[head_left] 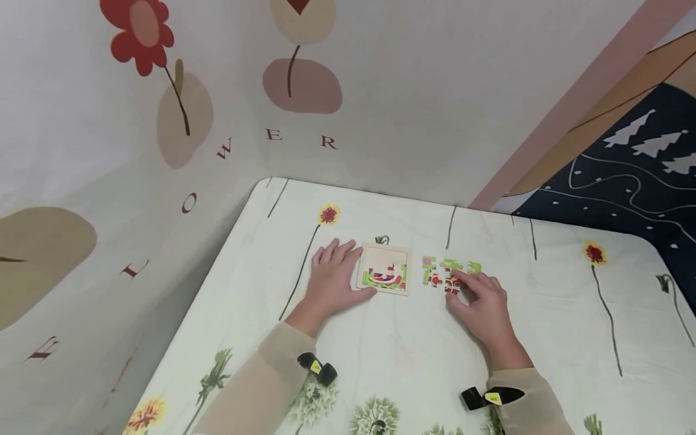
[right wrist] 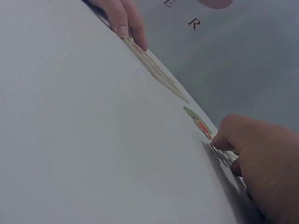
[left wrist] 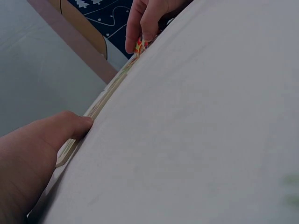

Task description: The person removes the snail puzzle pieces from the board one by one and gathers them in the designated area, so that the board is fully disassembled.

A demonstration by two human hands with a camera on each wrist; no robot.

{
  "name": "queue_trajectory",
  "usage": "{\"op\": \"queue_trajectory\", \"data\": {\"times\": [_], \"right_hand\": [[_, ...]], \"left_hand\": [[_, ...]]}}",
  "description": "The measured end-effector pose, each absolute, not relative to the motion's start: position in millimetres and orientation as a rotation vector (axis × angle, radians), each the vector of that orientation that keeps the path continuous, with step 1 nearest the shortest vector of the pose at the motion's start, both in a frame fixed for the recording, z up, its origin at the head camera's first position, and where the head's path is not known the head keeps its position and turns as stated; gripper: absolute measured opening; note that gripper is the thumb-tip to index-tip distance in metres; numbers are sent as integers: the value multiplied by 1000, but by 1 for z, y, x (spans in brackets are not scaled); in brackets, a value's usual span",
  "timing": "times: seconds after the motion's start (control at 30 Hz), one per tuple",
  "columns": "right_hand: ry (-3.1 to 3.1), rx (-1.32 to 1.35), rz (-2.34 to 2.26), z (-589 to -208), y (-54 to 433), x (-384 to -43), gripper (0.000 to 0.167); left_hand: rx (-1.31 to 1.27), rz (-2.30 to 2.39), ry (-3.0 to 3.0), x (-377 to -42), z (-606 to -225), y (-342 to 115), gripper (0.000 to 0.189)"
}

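Observation:
A square jigsaw tray (head_left: 383,249) with a pale wooden rim lies on the table, partly filled with colourful pieces along its lower part. My left hand (head_left: 335,281) rests at its left side, fingers spread and fairly straight, thumb along the near edge. To the right, loose puzzle pieces (head_left: 429,262) in green, red and pink lie grouped on the cloth. Over the near right of this group, my right hand (head_left: 484,305) pinches a red and yellow puzzle piece (head_left: 452,284) between thumb and index finger. In the left wrist view that piece (left wrist: 139,46) shows just under the fingertips.
A white cloth (head_left: 402,344) printed with flowers covers the table. Behind it and to the left stands a pale wall (head_left: 402,133) with painted flowers and letters. At the right back hangs a dark blue surface (head_left: 614,181) with white trees.

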State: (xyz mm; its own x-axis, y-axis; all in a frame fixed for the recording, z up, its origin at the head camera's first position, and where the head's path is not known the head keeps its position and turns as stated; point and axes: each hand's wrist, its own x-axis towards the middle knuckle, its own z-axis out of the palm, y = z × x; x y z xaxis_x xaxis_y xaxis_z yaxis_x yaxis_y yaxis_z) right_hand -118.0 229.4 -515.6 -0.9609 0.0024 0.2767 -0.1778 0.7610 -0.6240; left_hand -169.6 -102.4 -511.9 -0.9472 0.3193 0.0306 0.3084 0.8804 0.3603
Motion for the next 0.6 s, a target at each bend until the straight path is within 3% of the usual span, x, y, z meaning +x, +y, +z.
{"op": "queue_trajectory", "data": {"times": [0.6], "right_hand": [[-2783, -22, 948, -510, 222, -118, 26]], "left_hand": [[496, 589, 3008, -169, -512, -102, 98]]}}
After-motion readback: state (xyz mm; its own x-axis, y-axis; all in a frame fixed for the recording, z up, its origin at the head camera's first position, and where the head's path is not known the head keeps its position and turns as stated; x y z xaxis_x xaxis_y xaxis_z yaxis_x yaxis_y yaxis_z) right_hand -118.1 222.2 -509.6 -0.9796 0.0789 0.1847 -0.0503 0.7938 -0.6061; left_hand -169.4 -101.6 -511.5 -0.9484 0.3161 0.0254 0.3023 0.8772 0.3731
